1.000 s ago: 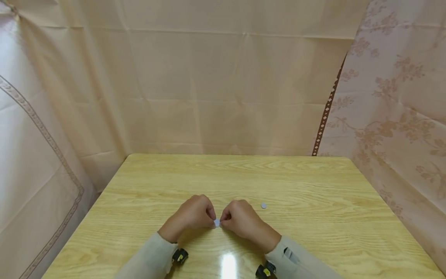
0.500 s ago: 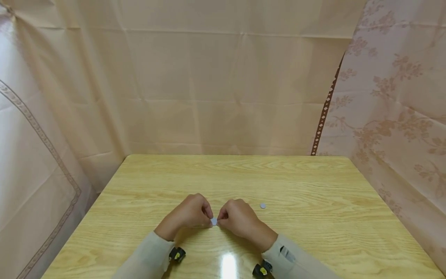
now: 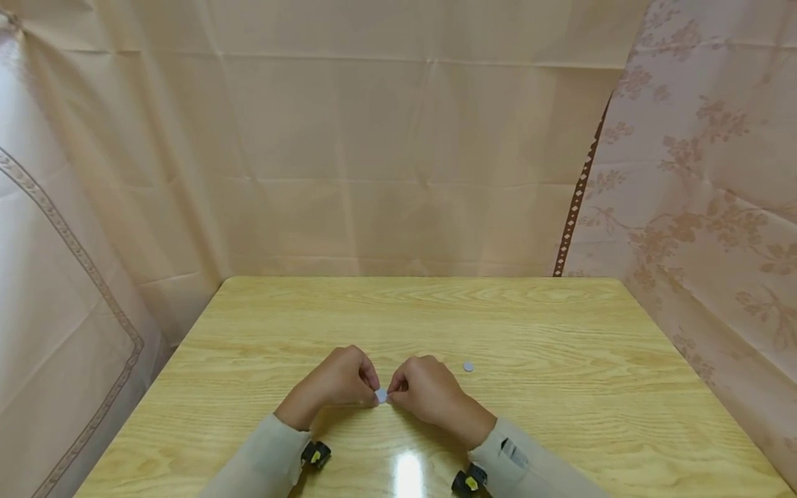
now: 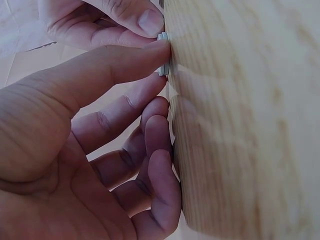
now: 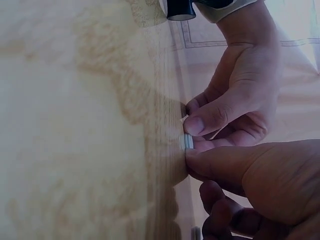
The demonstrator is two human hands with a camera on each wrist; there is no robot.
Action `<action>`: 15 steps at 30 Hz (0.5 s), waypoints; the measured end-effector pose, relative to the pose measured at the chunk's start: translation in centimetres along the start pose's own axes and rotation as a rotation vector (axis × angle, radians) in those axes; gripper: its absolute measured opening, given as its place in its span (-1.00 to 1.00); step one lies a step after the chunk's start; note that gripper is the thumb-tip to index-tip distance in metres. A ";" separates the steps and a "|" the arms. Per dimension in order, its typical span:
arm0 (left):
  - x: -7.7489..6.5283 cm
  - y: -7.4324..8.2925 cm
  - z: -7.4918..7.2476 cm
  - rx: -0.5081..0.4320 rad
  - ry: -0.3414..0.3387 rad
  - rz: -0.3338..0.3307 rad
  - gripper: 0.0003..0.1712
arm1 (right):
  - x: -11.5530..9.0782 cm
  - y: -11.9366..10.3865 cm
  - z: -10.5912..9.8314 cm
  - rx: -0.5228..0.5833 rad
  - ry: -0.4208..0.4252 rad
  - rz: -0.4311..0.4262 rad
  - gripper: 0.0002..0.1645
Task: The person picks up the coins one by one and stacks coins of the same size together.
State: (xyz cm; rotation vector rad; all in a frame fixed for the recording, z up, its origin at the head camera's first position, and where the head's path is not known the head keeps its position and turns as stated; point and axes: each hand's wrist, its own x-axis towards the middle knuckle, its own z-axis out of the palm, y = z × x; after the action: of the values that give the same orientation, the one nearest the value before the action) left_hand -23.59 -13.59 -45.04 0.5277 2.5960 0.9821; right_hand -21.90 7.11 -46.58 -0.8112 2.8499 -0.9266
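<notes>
Near the table's front, a small stack of pale, round, coin-like discs [image 3: 382,395] sits between my two hands. My left hand [image 3: 344,377] pinches its left side with thumb and index finger. From the right, my right hand [image 3: 429,394] pinches the opposite side the same way. Seen edge-on in the left wrist view, the discs [image 4: 163,70] show layered rims right at the tabletop, partly hidden by the thumb. The same ridged edge of the discs [image 5: 188,141] shows between the fingertips in the right wrist view.
A single pale disc [image 3: 468,366] lies flat on the wooden table [image 3: 529,325], beyond and to the right of my right hand. Beige cloth [image 3: 398,166] hangs behind the table, with patterned cloth [image 3: 716,207] at the right. Each wrist wears a small black camera [image 3: 316,454].
Both hands and the discs between them have shifted slightly left, mostly in the first half second. The pinch of each hand looks the same. The single disc stays lying on the table.
</notes>
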 end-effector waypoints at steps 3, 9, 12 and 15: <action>0.0 0.0 0.0 0.002 -0.001 -0.003 -0.80 | 0.0 0.1 0.0 -0.004 -0.002 -0.007 -0.94; 0.0 0.0 -0.1 -0.001 -0.005 -0.018 -0.80 | 0.1 0.3 -0.4 0.001 0.003 -0.001 -0.94; 0.0 0.0 -0.1 -0.005 -0.006 -0.027 -0.79 | 0.2 0.4 -0.6 0.003 0.023 0.012 -0.94; 0.0 0.0 -0.1 -0.003 -0.006 -0.028 -0.79 | 0.3 0.5 -0.8 -0.001 0.036 0.023 -0.93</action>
State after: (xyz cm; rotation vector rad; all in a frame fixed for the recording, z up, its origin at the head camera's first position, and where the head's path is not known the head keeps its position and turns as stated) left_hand -23.62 -13.66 -44.95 0.4916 2.5893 0.9740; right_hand -22.57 7.69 -46.19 -0.7681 2.8843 -0.9469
